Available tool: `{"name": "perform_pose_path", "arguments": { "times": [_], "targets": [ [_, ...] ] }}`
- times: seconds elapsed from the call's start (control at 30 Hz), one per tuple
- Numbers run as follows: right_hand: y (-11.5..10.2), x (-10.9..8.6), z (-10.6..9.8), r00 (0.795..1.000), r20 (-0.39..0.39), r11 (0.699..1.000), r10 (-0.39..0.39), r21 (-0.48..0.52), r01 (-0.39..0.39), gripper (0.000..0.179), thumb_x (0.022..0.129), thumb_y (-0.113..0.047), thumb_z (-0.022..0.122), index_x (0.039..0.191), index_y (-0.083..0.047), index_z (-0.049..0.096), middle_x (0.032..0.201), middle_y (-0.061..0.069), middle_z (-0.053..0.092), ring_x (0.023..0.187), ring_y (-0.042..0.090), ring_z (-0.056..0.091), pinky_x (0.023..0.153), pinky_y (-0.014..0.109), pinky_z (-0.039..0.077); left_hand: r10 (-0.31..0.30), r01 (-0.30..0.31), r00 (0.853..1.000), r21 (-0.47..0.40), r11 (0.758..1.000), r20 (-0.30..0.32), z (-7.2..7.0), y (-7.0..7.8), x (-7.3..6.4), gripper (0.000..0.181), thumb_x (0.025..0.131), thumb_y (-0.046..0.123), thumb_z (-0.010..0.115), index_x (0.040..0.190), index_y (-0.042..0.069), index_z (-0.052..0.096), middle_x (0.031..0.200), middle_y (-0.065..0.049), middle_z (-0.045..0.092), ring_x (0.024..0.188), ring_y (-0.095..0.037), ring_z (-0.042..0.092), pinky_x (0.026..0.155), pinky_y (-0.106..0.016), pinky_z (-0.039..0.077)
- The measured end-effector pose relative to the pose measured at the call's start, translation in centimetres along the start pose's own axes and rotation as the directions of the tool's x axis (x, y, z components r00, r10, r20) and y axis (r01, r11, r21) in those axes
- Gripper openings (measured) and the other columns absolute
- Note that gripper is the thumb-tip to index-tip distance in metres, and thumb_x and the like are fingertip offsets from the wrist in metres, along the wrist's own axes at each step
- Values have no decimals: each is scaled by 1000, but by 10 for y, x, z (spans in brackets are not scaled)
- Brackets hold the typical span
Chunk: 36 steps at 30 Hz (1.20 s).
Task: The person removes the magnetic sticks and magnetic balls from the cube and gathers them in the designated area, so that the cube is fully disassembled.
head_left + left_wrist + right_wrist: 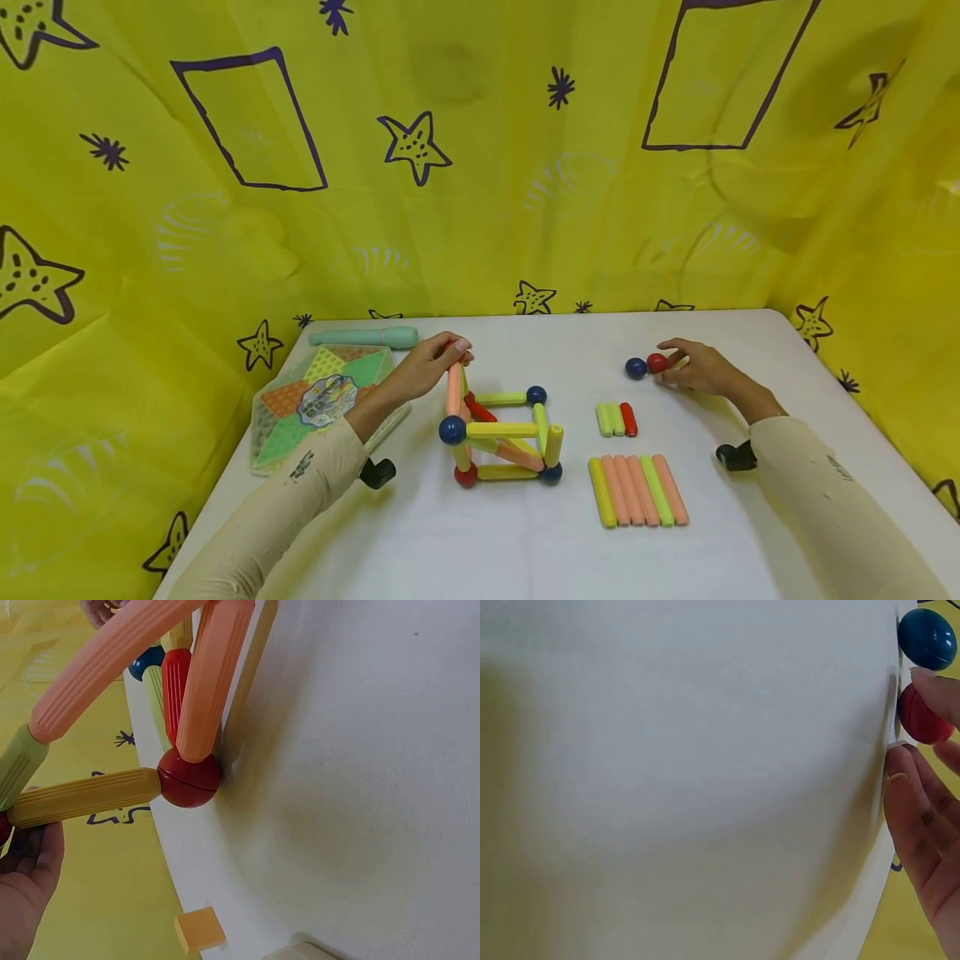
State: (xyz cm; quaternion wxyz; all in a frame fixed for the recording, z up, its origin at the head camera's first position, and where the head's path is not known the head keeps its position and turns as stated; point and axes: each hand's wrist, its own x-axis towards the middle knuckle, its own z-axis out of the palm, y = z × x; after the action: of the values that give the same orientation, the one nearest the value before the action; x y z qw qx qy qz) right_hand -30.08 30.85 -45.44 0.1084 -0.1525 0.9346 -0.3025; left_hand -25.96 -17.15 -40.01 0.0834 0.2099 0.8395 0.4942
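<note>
A frame of ridged rods and balls stands mid-table, with a blue ball [452, 430] at its near upper corner. Rising from that ball, a salmon rod [453, 388] ends under my left hand [432, 367], whose fingers grip the red ball at the frame's upper corner. The left wrist view shows a yellow rod [86, 797] running from that corner to a lower red ball [189, 778]. At the right, my right hand [699, 367] has thumb and fingers round a loose red ball [657, 362]. Beside it sits a dark blue ball [636, 368].
Three short rods [617, 420] lie in front of the loose balls. Nearer is a row of several longer rods [637, 492], yellow, salmon and green. A clear case [285, 433] with coloured pieces and a mint-green cylinder [363, 337] lie at the left. A yellow curtain [480, 233] hangs behind.
</note>
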Motion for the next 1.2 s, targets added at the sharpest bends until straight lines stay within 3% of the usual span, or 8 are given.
{"name": "perform_pose_path", "arguments": {
  "times": [0.23,0.4,0.53,0.73,0.83,0.97,1.07,1.2],
  "targets": [
    [-4,-16,-12,998,6,993,56,103,-57,78,93,-31,74,145,11,35,127,36,55,96,30,65,75,37,58,7,-7,1000,4,1000,13,2,0,0,38,109,29,42,126,-1,57,122,-27,65,114,-33,65,101,-42,51],
    [-26,-28,-13,999,-49,996,-20,89,24,61,92,-28,75,135,7,50,116,26,62,85,22,65,66,30,55,2,-2,1000,3,1000,6,2,1,1,37,110,28,42,125,-1,57,119,-22,66,116,-38,64,102,-43,51],
    [-54,-36,-1,993,-11,988,-122,95,122,48,89,-23,77,124,5,59,106,16,65,78,17,62,62,27,52,4,-4,1000,9,1000,2,1,0,1,36,109,28,42,124,-1,58,117,-19,68,116,-40,63,101,-45,51],
    [-100,-46,41,934,152,941,-322,161,299,46,89,-25,77,124,2,63,107,12,66,81,9,60,69,24,52,19,-19,1000,7,1000,11,-1,-2,2,37,110,29,42,126,-1,57,120,-23,66,115,-36,65,102,-45,51],
    [-125,-51,65,902,219,919,-373,222,326,46,90,-29,77,126,-4,62,111,11,66,83,9,59,73,24,53,25,-25,1000,6,1000,13,-2,-3,2,38,110,29,41,126,-1,57,121,-26,65,114,-34,65,102,-44,51],
    [-149,-54,89,876,234,901,-422,221,374,31,93,-31,73,118,-16,65,109,1,67,84,9,60,73,24,54,29,-29,1000,5,1000,8,-3,-3,2,38,110,30,41,126,-1,57,120,-24,65,113,-32,65,102,-44,51],
    [-158,-53,98,870,238,900,-431,175,398,18,94,-30,71,109,-22,66,98,-10,65,77,6,58,68,21,51,29,-29,1000,4,1000,7,-2,-4,2,38,110,29,42,126,-1,57,119,-22,66,113,-33,65,101,-44,51],
    [-162,-52,102,872,255,909,-417,140,393,10,96,-25,70,105,-24,64,86,-12,60,66,3,52,60,19,46,24,-24,1000,0,1000,8,0,-4,1,38,110,29,41,126,-2,57,121,-27,64,114,-37,64,101,-45,51]
  ]
}}
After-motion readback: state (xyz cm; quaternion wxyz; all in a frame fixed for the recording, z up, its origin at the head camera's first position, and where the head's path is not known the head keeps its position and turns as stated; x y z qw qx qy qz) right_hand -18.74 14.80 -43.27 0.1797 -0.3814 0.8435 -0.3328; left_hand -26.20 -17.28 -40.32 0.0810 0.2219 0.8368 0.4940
